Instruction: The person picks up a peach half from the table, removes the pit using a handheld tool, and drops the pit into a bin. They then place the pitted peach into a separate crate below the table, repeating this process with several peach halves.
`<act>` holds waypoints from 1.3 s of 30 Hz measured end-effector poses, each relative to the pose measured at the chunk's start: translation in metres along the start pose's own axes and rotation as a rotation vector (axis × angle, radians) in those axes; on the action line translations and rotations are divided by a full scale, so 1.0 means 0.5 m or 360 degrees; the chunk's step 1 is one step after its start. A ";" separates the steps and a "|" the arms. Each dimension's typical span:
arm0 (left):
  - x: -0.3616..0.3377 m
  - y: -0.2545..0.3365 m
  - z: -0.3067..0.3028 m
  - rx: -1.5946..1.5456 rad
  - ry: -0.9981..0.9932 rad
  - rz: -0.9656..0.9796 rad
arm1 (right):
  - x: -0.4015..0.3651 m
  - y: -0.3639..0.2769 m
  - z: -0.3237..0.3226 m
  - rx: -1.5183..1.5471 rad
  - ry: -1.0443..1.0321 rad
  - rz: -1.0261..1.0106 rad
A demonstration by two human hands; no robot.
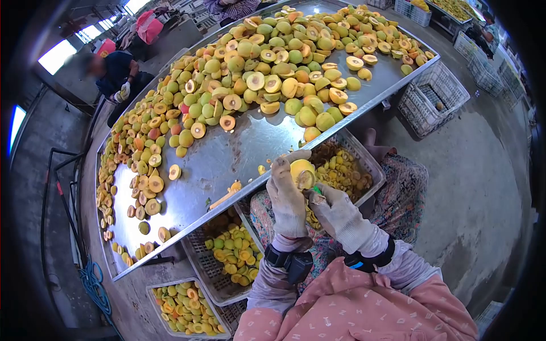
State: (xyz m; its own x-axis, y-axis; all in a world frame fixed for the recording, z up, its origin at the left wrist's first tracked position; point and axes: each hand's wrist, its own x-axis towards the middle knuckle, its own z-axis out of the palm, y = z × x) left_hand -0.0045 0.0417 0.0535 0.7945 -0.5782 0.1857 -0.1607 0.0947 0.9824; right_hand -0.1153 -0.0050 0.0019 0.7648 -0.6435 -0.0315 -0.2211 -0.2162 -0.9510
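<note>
My left hand (288, 196), in a dirty pale glove, grips a yellow fruit half (302, 173) just past the metal table's near edge. Its cut side, with a brown centre, faces my right hand (339, 214). That gloved hand is closed around a small tool with a green part (318, 190), held against the fruit; the tool's tip is hard to make out. Beneath and beyond the hands is a crate (372, 165) with yellow fruit pieces and peelings. Many cut fruits (256, 81) lie heaped on the metal table (227, 153).
Crates of fruit pieces (212, 278) (170, 332) stand below the table at the lower left. A white crate (435, 99) is on the floor at right. Another person (116, 74) is beyond the table's left side. A blue hose (95, 284) lies at the left.
</note>
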 end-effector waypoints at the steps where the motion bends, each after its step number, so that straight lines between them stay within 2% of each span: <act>1: -0.001 -0.003 -0.004 0.0147 0.0001 0.0127 | -0.003 0.000 0.002 -0.0049 0.0010 -0.0029; 2: -0.001 -0.005 -0.006 0.0293 0.0004 0.0255 | -0.006 0.002 0.005 -0.0100 0.0019 -0.0059; 3: -0.001 -0.004 -0.006 0.0291 0.0003 0.0256 | -0.003 0.018 0.016 -0.0101 0.0020 -0.0060; 5: -0.001 -0.002 -0.008 0.0080 -0.0092 0.0039 | 0.008 0.038 0.041 0.0388 -0.0020 0.0047; 6: -0.002 -0.001 -0.007 0.0082 -0.0095 0.0040 | 0.005 0.029 0.039 0.0392 -0.0017 0.0047; 8: -0.005 0.002 -0.003 0.0196 0.0014 0.0207 | -0.005 -0.001 0.026 0.0760 -0.0225 0.0325; 9: -0.005 -0.005 -0.009 0.0195 0.0013 0.0207 | -0.008 -0.001 0.023 0.0760 -0.0224 0.0325; 11: 0.000 -0.020 -0.030 0.0357 -0.0276 0.0502 | -0.013 0.003 0.012 0.0131 -0.0233 0.0288; 12: 0.001 -0.020 -0.036 0.0359 -0.0274 0.0499 | -0.017 0.005 0.005 0.0133 -0.0237 0.0290; 14: 0.008 -0.016 -0.045 -0.0174 -0.0563 -0.0310 | -0.013 0.001 -0.013 0.0104 -0.0306 0.0138; 15: 0.014 -0.021 -0.054 -0.0173 -0.0561 -0.0311 | -0.008 -0.010 -0.019 0.0104 -0.0308 0.0138; 17: 0.027 -0.032 -0.070 -0.0006 -0.0848 -0.0207 | 0.000 -0.044 -0.033 0.0633 -0.0588 0.0558; 18: 0.021 -0.028 -0.064 -0.0003 -0.0843 -0.0202 | 0.001 -0.058 -0.036 0.0632 -0.0593 0.0552; 20: -0.001 -0.009 -0.032 -0.0369 -0.0420 -0.0142 | 0.004 -0.077 -0.039 0.0984 -0.0502 0.0582; 21: -0.009 0.000 -0.017 -0.0369 -0.0424 -0.0138 | 0.006 -0.068 -0.039 0.0984 -0.0498 0.0578; 23: -0.026 0.007 0.003 -0.0151 -0.0116 0.0023 | 0.002 -0.039 -0.036 0.0876 -0.0683 0.0474; 25: -0.017 -0.020 -0.012 -0.0148 -0.0154 -0.0043 | 0.000 -0.037 -0.041 0.0804 -0.0723 0.0411; 27: -0.017 -0.001 -0.022 -0.0421 -0.0397 -0.0337 | -0.002 -0.042 -0.046 0.0739 -0.0756 0.0335; 29: -0.018 -0.009 -0.016 -0.0410 -0.0389 -0.0332 | -0.009 -0.055 -0.051 0.0918 -0.0823 0.0674; 30: -0.017 -0.011 -0.014 -0.0399 -0.0374 -0.0319 | -0.011 -0.061 -0.058 0.0919 -0.0824 0.0671; 32: -0.015 -0.005 -0.014 -0.0300 -0.0400 -0.0296 | -0.024 -0.068 -0.068 0.1434 -0.1132 0.0790; 34: -0.017 -0.013 -0.015 -0.0208 -0.0415 -0.0268 | -0.022 -0.078 -0.070 0.1578 -0.1188 0.0921; 36: -0.019 -0.041 -0.015 -0.0784 -0.0486 -0.0469 | -0.016 -0.079 -0.068 0.1725 -0.1227 0.1042; 39: -0.013 -0.053 -0.012 -0.0581 -0.0486 -0.0594 | 0.001 -0.049 -0.060 0.1879 -0.1282 0.1207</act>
State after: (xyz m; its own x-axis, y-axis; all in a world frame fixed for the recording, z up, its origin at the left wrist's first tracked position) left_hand -0.0020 0.0476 0.0263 0.5456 -0.8274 -0.1332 0.3509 0.0813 0.9329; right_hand -0.1275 -0.0219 0.0342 0.8887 0.2804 -0.3627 -0.4024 0.8561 -0.3242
